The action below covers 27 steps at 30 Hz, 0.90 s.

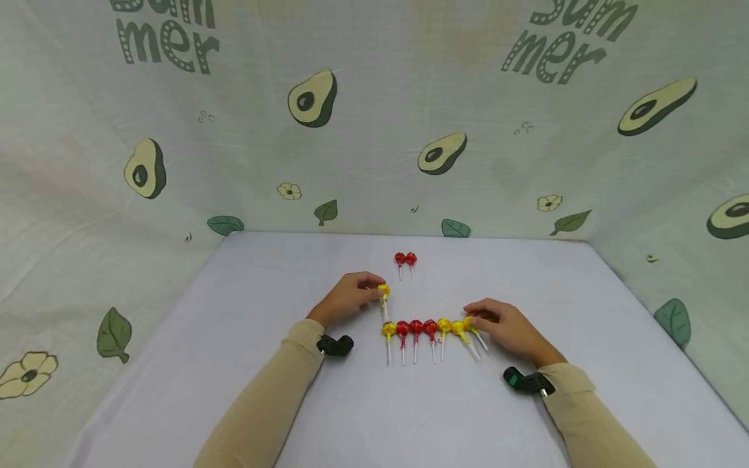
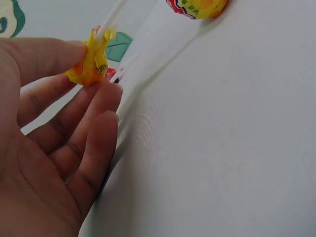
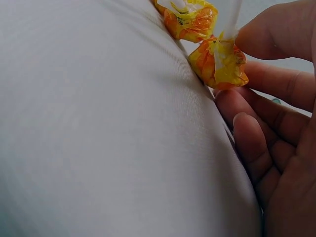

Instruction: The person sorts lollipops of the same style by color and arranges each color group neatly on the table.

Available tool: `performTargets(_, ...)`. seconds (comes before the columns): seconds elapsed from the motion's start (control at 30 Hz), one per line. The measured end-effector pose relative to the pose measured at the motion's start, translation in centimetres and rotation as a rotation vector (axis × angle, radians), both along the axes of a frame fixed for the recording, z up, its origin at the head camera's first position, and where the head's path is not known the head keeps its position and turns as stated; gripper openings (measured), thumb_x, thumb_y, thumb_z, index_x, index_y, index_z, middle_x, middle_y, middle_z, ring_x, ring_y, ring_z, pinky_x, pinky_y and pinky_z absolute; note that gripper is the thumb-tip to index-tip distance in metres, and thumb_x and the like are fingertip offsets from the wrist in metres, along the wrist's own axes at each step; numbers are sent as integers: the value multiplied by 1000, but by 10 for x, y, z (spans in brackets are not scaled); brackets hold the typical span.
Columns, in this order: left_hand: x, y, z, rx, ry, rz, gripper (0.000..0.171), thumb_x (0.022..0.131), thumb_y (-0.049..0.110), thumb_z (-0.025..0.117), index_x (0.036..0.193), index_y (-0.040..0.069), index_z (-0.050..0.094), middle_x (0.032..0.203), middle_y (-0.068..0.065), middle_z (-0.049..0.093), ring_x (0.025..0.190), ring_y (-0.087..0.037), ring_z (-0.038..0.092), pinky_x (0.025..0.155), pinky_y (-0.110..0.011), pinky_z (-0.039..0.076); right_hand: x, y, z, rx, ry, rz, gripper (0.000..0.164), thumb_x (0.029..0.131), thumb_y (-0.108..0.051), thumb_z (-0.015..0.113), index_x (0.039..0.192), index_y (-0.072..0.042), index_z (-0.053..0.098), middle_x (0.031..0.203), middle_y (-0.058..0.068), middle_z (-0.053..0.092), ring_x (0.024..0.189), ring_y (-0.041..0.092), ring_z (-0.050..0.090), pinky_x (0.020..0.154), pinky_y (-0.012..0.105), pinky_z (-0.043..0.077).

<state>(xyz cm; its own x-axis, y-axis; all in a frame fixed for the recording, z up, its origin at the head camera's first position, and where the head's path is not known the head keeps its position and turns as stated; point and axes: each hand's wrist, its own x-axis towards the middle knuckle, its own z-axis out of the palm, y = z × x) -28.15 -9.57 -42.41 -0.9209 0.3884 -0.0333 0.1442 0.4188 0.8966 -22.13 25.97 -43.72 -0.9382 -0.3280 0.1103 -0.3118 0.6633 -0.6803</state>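
Note:
My left hand (image 1: 351,296) pinches a yellow lollipop (image 2: 91,64) by its wrapped head between thumb and fingers. Its stick points down toward the yellow lollipop (image 1: 389,329) at the left end of a row. Three red lollipops (image 1: 416,327) follow to the right, heads away from me and sticks toward me. Beyond them lie two yellow lollipops (image 1: 444,325), the second one slanted. At the row's right end my right hand (image 1: 508,327) pinches another yellow lollipop (image 3: 219,64) at its head, close against its neighbour; its stick slants toward me and to the right.
Two red lollipops (image 1: 406,258) lie side by side farther back on the white-covered table (image 1: 234,279). Behind the table's far edge hangs a cloth (image 1: 374,182) printed with avocados and leaves. Each wrist wears a black camera mount (image 1: 336,346) near the sleeve.

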Motion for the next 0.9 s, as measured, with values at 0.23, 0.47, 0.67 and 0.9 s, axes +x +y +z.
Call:
performTargets(0.23, -9, 9, 1, -50, -1, 34, 25, 87, 26, 63, 111, 23, 64, 99, 4, 62, 80, -19, 58, 67, -30, 50, -1, 2, -2, -1, 19, 2, 25, 91, -30, 59, 114, -20, 63, 110, -6, 61, 95, 14, 54, 81, 31, 45)
performTargets(0.47, -18, 19, 1, -88, -6, 46, 26, 87, 28, 64, 112, 22, 64, 102, 5, 61, 80, -18, 58, 66, -29, 50, 0, 1, -3, -18, 6, -6, 25, 90, -30, 60, 113, -21, 63, 107, -7, 62, 92, 14, 55, 79, 29, 46)
performTargets(0.67, -21, 24, 3, -101, -4, 50, 27, 87, 26, 64, 113, 21, 64, 102, 5, 61, 81, -17, 57, 66, -28, 50, 1, 0, -2, -21, -7, -13, 23, 90, -32, 60, 111, -23, 63, 107, -10, 61, 91, 14, 54, 78, 29, 45)
performTargets(0.9, -24, 29, 3, -111, 0, 76, 26, 85, 27, 65, 111, 21, 65, 99, 5, 62, 81, -16, 58, 66, -28, 49, 2, 0, -2, -16, 21, 2, 26, 91, -34, 59, 112, -20, 63, 109, -8, 61, 93, 14, 54, 80, 31, 45)
